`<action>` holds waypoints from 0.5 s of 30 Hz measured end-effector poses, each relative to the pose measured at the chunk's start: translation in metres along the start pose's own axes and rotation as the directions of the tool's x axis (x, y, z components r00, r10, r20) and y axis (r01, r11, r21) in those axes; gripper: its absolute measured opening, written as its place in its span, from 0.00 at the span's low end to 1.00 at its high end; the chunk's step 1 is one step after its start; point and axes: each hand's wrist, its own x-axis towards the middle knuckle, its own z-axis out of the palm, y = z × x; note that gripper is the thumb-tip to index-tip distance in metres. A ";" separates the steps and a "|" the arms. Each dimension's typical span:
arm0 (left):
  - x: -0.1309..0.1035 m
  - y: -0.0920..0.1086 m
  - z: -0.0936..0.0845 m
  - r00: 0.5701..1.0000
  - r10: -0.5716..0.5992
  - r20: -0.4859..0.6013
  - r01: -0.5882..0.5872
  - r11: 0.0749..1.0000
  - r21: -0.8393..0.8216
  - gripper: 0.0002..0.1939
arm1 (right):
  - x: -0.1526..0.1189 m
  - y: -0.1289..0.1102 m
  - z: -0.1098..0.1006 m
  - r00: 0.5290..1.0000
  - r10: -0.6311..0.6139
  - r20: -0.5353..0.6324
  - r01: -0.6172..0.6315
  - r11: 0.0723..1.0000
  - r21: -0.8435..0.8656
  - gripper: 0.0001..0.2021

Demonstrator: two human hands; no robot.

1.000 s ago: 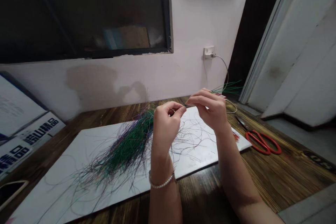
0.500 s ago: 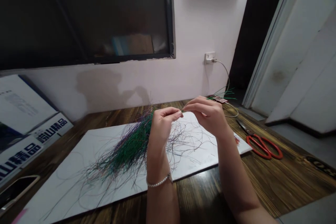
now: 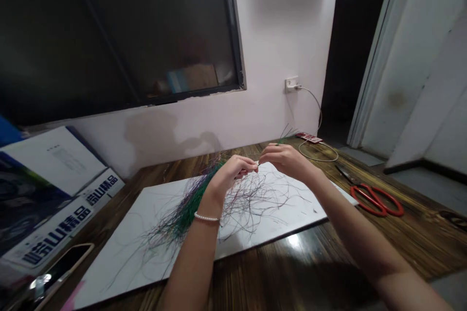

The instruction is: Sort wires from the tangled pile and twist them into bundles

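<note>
My left hand (image 3: 235, 172), with a beaded bracelet on its wrist, is closed in a pinch at the far side of a white board (image 3: 153, 209). Its fingertips almost meet those of my right hand (image 3: 284, 159), whose fingers are bent and pressed together. Thin green strands (image 3: 288, 132) fan out beyond my right hand. The short stretch between the two pinches is too small to make out clearly. Below and left of my hands a tangled bundle of green and purple wire-like strands (image 3: 189, 204) lies on the board, partly hidden by my left forearm.
Red-handled scissors (image 3: 377, 199) lie right of the board on the wooden table (image 3: 292, 272). Behind them are a red card (image 3: 309, 138) and a white cable (image 3: 318, 159). Printed boxes (image 3: 54, 233) and a phone (image 3: 67, 267) are at the left.
The camera view has shifted, bringing a clock into sight at the top. Both hands look farther away, with forearms spread wider. The pinched fingertips stay close together.
</note>
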 end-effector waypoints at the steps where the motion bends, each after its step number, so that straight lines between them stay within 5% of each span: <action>1: -0.003 -0.003 -0.002 0.999 -0.024 0.041 0.025 1.000 -0.017 0.05 | -0.001 0.001 0.002 1.000 -0.021 -0.017 0.021 1.000 0.013 0.15; 8: -0.039 0.004 0.000 0.982 -0.093 0.164 0.116 0.984 -0.136 0.11 | -0.003 -0.008 0.005 0.995 -0.092 -0.044 0.091 0.996 -0.028 0.11; 15: -0.078 0.035 -0.003 0.916 -0.104 0.387 0.223 0.935 -0.277 0.13 | 0.016 -0.051 -0.036 0.947 -0.312 0.075 0.321 0.930 -0.179 0.16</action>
